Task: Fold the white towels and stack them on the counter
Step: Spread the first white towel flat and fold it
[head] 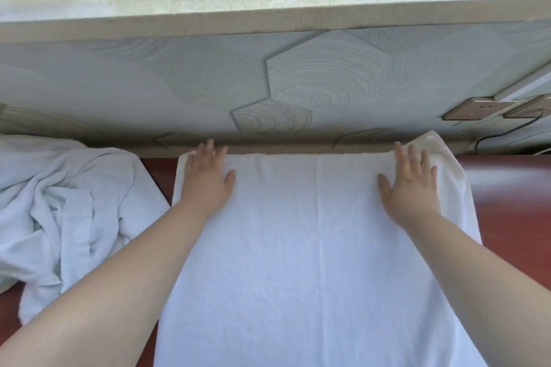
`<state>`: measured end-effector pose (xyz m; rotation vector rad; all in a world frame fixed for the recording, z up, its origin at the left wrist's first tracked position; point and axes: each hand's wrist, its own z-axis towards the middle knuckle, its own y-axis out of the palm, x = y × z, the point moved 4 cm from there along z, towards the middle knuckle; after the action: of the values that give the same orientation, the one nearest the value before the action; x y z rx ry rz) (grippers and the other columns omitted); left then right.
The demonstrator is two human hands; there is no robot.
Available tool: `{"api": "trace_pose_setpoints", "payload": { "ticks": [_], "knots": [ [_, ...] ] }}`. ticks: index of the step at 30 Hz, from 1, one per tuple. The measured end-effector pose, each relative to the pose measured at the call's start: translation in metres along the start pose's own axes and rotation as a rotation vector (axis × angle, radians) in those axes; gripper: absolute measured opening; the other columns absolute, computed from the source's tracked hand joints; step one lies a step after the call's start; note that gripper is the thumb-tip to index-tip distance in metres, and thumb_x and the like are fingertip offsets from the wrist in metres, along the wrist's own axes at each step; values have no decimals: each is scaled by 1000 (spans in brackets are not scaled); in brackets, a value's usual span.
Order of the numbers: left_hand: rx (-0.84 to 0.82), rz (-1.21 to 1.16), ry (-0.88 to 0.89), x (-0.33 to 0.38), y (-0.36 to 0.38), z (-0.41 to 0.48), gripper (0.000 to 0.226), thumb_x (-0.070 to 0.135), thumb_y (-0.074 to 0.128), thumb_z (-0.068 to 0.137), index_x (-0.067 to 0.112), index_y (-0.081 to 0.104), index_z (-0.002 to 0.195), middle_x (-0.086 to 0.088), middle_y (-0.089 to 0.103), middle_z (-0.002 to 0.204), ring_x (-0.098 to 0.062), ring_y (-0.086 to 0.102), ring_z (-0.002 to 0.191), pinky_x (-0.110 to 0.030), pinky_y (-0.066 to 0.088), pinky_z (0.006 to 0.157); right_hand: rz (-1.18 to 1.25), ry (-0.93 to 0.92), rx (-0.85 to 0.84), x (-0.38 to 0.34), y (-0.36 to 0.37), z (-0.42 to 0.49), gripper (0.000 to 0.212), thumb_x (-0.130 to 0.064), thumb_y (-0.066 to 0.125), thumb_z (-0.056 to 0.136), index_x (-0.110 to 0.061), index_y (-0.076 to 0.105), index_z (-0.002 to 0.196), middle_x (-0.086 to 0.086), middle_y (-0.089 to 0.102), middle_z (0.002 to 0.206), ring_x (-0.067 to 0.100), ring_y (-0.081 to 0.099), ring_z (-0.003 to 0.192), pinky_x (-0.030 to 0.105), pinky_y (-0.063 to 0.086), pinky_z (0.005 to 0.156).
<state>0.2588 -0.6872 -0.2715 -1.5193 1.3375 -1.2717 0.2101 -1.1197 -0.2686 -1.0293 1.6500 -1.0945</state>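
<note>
A white towel (310,247) lies spread flat on the dark red counter (507,202), reaching from the wall back to the near edge of view. My left hand (205,176) presses flat on its far left corner with straight fingers. My right hand (410,185) presses flat near its far right corner, where the towel's edge is bunched up slightly against the wall. A crumpled heap of white towels (65,208) sits on the counter to the left, apart from the spread towel.
A pale wall with hexagonal textured tiles (298,83) rises right behind the counter, with a stone ledge (268,21) above. Wall sockets (477,112) and a dark cable (507,131) are at the far right.
</note>
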Motion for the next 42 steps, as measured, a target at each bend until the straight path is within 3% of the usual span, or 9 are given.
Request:
{"api": "trace_pose_setpoints", "payload": {
  "ticks": [3,5,9,11,16,23,27,37,42],
  "knots": [
    [-100,58,296,44,33,-36,68,55,31,100,27,27,161,-4,7,172,-29,5,159,-51,3,127,-69,-422,-76,-37,27,-40,67,-49,39,102,-24,24,162,9,13,170,34,11,157,54,10,126],
    [-123,162,311,47,45,-39,73,65,20,97,37,10,163,3,-4,173,-24,-6,159,-53,-2,126,-166,-558,-124,-33,37,-42,69,-60,30,99,-28,28,160,4,13,170,32,14,157,54,12,126],
    [-84,191,-19,14,33,-7,77,75,16,93,42,-1,161,6,-5,172,-26,-10,158,-58,-8,124,-185,-52,-95,42,18,13,80,-71,11,92,-34,13,162,1,3,172,29,1,157,55,2,124],
    [-132,178,-104,6,29,8,77,76,14,92,43,2,161,4,-2,172,-29,-10,157,-61,-9,122,-200,74,-105,70,7,30,85,-73,4,88,-31,11,161,5,1,171,31,-2,156,55,4,124],
    [-156,174,-153,49,31,0,73,63,16,100,30,2,164,-8,-11,171,-34,-14,156,-66,-6,121,-183,-18,-89,59,-3,13,80,-67,11,95,-24,20,162,14,10,170,35,5,156,52,6,124],
    [-227,107,504,250,78,-44,72,58,25,101,29,7,164,-1,-13,172,-24,-16,157,-50,-14,125,-90,-173,-121,47,15,-31,74,-62,19,98,-25,23,162,6,8,171,27,3,158,47,1,128],
    [-203,105,454,318,90,-16,69,47,30,105,22,6,165,1,-8,172,-22,-12,158,-49,-12,126,-78,-195,-93,70,14,-26,73,-64,19,99,-29,19,163,0,1,172,20,-3,158,39,-3,128],
    [-80,131,402,326,99,-5,77,54,28,92,29,14,163,4,1,173,-21,-1,158,-49,0,127,-76,-80,-70,131,-8,21,69,-53,21,102,-18,18,162,4,5,171,28,0,157,46,4,128],
    [-77,142,394,325,101,-4,78,56,31,92,30,15,164,5,2,172,-19,-1,159,-47,-1,128,-90,-410,-120,101,9,-20,69,-62,28,101,-28,24,162,4,12,171,28,7,158,47,8,128]
  ]
}}
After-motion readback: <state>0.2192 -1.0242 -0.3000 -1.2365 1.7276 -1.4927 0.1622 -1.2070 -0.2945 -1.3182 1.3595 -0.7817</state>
